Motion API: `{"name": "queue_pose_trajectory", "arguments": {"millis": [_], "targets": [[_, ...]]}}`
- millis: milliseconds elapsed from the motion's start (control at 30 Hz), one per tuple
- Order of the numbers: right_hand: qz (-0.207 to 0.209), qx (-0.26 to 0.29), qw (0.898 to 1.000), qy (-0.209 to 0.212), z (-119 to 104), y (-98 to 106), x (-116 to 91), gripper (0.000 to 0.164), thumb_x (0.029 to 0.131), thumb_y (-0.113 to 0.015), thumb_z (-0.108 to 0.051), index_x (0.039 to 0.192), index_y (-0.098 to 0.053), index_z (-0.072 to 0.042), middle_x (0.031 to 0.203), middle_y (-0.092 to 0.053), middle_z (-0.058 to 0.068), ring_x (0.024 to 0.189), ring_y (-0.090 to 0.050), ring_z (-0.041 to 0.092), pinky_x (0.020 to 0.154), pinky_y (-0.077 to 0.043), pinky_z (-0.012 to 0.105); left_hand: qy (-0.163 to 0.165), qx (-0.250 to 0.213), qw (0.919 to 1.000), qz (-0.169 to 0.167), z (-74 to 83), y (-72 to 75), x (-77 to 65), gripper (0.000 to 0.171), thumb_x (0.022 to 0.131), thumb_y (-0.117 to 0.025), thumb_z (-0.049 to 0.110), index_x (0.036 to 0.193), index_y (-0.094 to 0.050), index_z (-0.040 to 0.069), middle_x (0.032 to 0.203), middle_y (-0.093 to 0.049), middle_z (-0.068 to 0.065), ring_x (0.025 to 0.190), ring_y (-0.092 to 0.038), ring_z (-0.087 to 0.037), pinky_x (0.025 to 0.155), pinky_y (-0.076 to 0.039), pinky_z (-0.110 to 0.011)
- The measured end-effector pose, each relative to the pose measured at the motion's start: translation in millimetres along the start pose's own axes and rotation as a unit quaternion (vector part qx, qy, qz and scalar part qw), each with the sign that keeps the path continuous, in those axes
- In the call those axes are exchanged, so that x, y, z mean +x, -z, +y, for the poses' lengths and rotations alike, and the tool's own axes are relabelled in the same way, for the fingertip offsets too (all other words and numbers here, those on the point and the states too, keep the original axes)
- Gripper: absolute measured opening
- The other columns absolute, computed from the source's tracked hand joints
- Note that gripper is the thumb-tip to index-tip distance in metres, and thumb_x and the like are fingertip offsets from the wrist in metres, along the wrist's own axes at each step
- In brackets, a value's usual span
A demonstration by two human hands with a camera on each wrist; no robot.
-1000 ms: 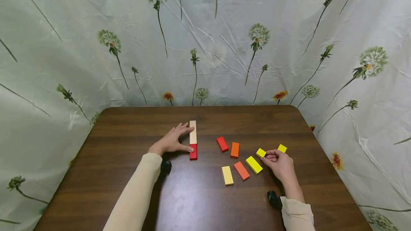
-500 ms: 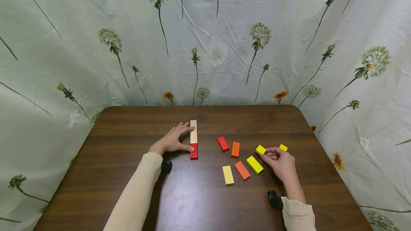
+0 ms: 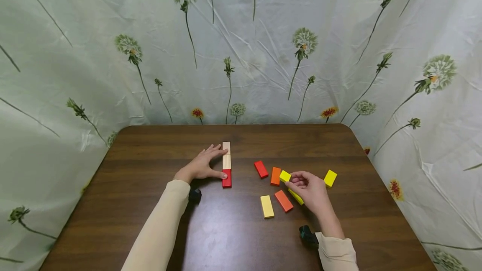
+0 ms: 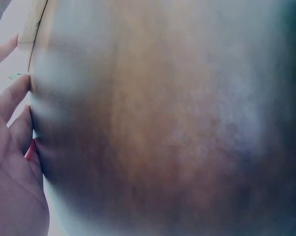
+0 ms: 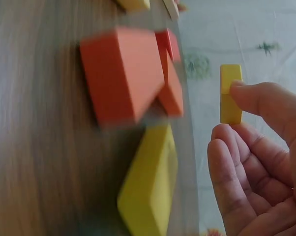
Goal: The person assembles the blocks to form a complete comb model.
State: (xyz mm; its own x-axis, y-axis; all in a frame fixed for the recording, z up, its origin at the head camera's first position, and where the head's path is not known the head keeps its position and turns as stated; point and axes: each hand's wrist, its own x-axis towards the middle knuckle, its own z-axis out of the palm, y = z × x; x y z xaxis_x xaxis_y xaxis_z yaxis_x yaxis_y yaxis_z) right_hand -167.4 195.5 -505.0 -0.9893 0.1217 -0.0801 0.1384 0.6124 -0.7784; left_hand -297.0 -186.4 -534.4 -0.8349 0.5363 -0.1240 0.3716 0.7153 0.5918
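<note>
My right hand [image 3: 310, 189] pinches a yellow block [image 3: 285, 176] between thumb and fingers, above the table near an orange block [image 3: 275, 177]. In the right wrist view that yellow block [image 5: 231, 109] stands on end at the fingertips, clear of the tabletop. My left hand [image 3: 203, 165] lies spread beside a straight row. Its thumb touches the red block [image 3: 227, 183] at the near end, and a finger rests at the plain wooden blocks [image 3: 226, 162] beyond. The left wrist view shows only part of the left hand [image 4: 15, 162] and a wooden block [image 4: 34, 19].
Loose on the brown table [image 3: 241, 237] lie a red block [image 3: 261, 169], a light orange block [image 3: 284, 201], a pale yellow block [image 3: 267, 207] and a yellow block [image 3: 330, 178] at right. Another yellow block [image 3: 296, 197] is partly behind the right hand. A flowered curtain [image 3: 241, 53] hangs behind.
My right hand has lifted the yellow block and carried it left, past the yellow block now partly covered. The left hand and the row have stayed in place.
</note>
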Motion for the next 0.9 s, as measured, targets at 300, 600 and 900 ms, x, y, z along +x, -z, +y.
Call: {"name": "queue_pose_trajectory", "arguments": {"millis": [300,600,900], "targets": [[-0.042,0.007,0.997,0.062,-30,-34,2,0.029,0.088,-0.09,-0.014,0.111,-0.078,-0.002,0.095,-0.075,0.004,0.081,-0.067,0.012,0.076,-0.061,0.021,-0.002,-0.003,1.0,-0.001,-2.9,-2.2,1.2,0.1,0.084,-0.089,0.055,0.167,-0.042,0.024,0.18,-0.023,-0.014,0.168,-0.011,-0.043,0.135,-0.007,-0.065],[-0.087,0.008,0.991,0.101,-54,-64,2,0.024,0.087,-0.091,-0.013,0.107,-0.08,-0.006,0.089,-0.074,0.0,0.077,-0.066,0.01,0.073,-0.059,0.021,-0.002,-0.003,1.0,0.004,-3.6,2.1,3.2,0.102,0.083,-0.089,0.056,0.167,-0.042,0.024,0.18,-0.023,-0.014,0.169,-0.009,-0.043,0.135,-0.006,-0.066],[-0.12,-0.017,0.984,0.129,-65,-87,-2,0.024,0.086,-0.091,-0.013,0.105,-0.081,-0.004,0.086,-0.075,0.0,0.074,-0.064,0.007,0.072,-0.061,0.021,0.005,-0.005,1.0,0.001,-3.8,-2.5,3.2,0.101,0.083,-0.089,0.056,0.167,-0.042,0.024,0.18,-0.022,-0.013,0.169,-0.009,-0.042,0.135,-0.005,-0.065]]}}
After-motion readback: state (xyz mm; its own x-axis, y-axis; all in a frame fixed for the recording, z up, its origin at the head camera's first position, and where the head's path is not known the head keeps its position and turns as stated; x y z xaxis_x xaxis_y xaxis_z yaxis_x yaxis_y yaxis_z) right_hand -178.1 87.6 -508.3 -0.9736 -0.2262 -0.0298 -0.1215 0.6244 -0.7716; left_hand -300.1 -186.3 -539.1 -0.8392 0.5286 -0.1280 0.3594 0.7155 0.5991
